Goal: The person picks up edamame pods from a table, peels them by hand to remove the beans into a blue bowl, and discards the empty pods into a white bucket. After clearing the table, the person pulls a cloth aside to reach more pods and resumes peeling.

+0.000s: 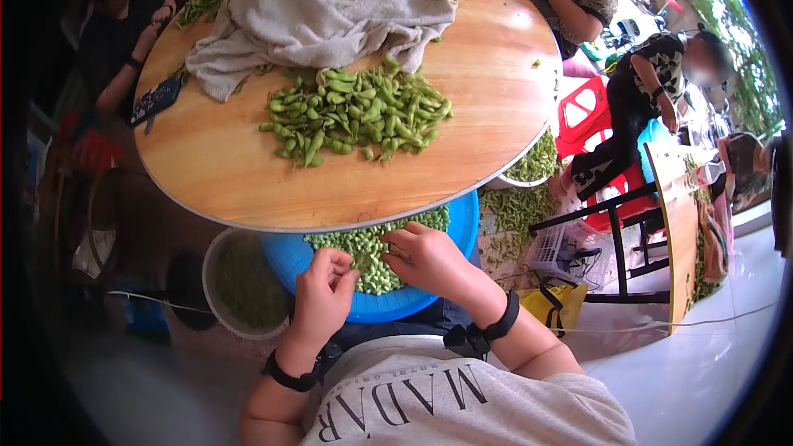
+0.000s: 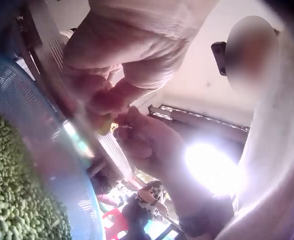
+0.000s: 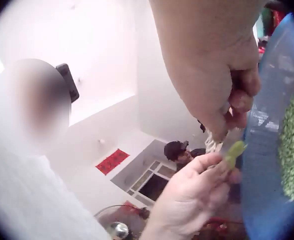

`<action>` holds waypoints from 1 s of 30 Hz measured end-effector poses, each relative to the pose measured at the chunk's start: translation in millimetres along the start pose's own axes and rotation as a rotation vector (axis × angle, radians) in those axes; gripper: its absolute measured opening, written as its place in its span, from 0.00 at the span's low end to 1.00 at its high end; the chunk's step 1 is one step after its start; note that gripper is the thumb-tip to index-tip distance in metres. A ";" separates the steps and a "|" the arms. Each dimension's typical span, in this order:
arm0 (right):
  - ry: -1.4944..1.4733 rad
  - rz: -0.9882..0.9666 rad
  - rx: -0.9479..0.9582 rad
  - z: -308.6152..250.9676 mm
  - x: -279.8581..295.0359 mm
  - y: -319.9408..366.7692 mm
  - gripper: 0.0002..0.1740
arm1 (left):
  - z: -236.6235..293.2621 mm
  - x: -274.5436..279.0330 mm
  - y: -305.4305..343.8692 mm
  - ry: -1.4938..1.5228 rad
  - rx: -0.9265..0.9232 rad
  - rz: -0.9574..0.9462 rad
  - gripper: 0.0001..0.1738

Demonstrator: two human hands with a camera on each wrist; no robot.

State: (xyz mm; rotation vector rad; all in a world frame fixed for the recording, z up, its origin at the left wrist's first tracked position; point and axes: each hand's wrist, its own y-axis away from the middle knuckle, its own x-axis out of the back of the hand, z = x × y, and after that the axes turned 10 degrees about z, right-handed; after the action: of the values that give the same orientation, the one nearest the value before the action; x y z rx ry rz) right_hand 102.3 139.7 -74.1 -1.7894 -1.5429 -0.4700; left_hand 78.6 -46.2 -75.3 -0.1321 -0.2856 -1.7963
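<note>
My left hand (image 1: pixel 326 285) pinches a green edamame pod (image 3: pixel 234 150) over a blue basket (image 1: pixel 462 231). The basket sits on my lap and is heaped with shelled beans (image 1: pixel 372 252). In the left wrist view the pod (image 2: pixel 106 126) shows yellowish between the fingertips of both hands. My right hand (image 1: pixel 423 258) has curled fingers (image 3: pixel 232 112) that meet the pod's other end. A pile of unshelled pods (image 1: pixel 355 111) lies on the round wooden table (image 1: pixel 248 182) just beyond the basket.
A grey cloth (image 1: pixel 322 0) covers more pods at the table's far side, and a phone (image 1: pixel 157 99) lies at its left. A white bucket (image 1: pixel 239 281) stands by my left knee. Other people sit around; red stools (image 1: pixel 582 111) and a second table (image 1: pixel 681 231) stand to the right.
</note>
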 end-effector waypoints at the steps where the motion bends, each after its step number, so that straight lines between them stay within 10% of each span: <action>1: -0.110 -0.013 0.009 -3.4 2.8 -2.7 0.13 | 0.0 0.3 -1.9 -0.047 -0.055 0.027 0.08; 12: -0.920 -0.261 -0.401 -19.4 3.1 0.3 0.12 | 17.5 -7.7 11.0 0.448 -0.044 -0.039 0.09; 15: -0.946 -0.311 -0.454 -18.9 5.3 -3.3 0.10 | 9.9 -5.3 10.5 0.480 0.016 -0.034 0.08; 20: -0.483 -0.119 0.021 -4.7 -5.1 -10.4 0.08 | -5.3 25.8 13.5 0.232 0.024 0.121 0.05; 30: -0.685 -0.330 -0.310 -23.1 -13.2 -25.6 0.14 | 3.3 13.2 2.3 0.469 0.116 0.006 0.01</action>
State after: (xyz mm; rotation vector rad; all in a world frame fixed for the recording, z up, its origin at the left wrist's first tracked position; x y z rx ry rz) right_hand 78.9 114.7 -60.3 -2.0626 -2.3671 -0.2641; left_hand 77.4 -58.3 -68.7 0.3669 -0.0513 -1.7430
